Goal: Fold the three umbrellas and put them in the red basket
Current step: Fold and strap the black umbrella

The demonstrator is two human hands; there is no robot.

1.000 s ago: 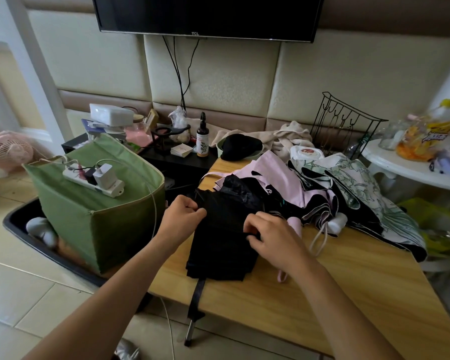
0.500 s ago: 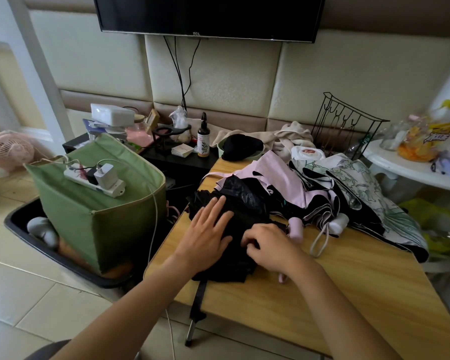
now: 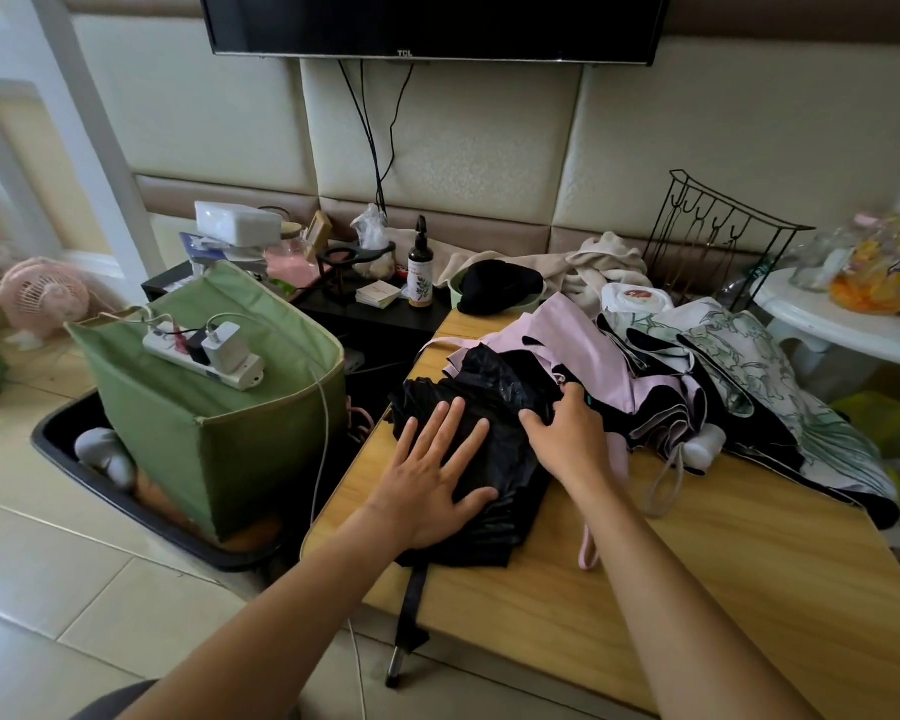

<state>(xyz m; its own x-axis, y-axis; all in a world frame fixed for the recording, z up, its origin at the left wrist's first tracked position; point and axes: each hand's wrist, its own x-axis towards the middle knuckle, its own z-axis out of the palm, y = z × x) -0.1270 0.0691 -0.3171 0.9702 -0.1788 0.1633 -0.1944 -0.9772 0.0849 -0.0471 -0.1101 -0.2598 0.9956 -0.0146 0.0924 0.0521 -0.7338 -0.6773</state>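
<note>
Item: black umbrella (image 3: 489,407), lying at the near-left corner of the wooden table (image 3: 697,589), canopy bunched and partly flattened, its closing strap (image 3: 415,595) hanging over the table's front edge.

Left hand (image 3: 432,470): lying flat on the black canopy with fingers straight and spread, pressing it down against the table and gripping nothing. A second ago this hand was pinching the fabric with curled fingers; it has since released and opened into a palm press.

Right hand (image 3: 567,433): fingers curled into the far folds of the black canopy, gathering fabric; a second ago it was working nearer the table's front edge and has since moved back towards the heap.

Meaning for the task: judged as the pleats being smoothed and held down so the canopy can be rolled and strapped. First umbrella not yet folded.

Pink umbrella (image 3: 583,356): lying unfolded behind the black one, towards the table's middle, touching it.

Leaf-print umbrella (image 3: 749,366): spreading across the table's right side, draping over its right edge, its white handle (image 3: 707,446) pointing towards the table's front.

Red basket: not showing anywhere around the table.

Green fabric bin (image 3: 214,407): standing on the floor left of the table, carrying a power strip (image 3: 204,350).
</note>
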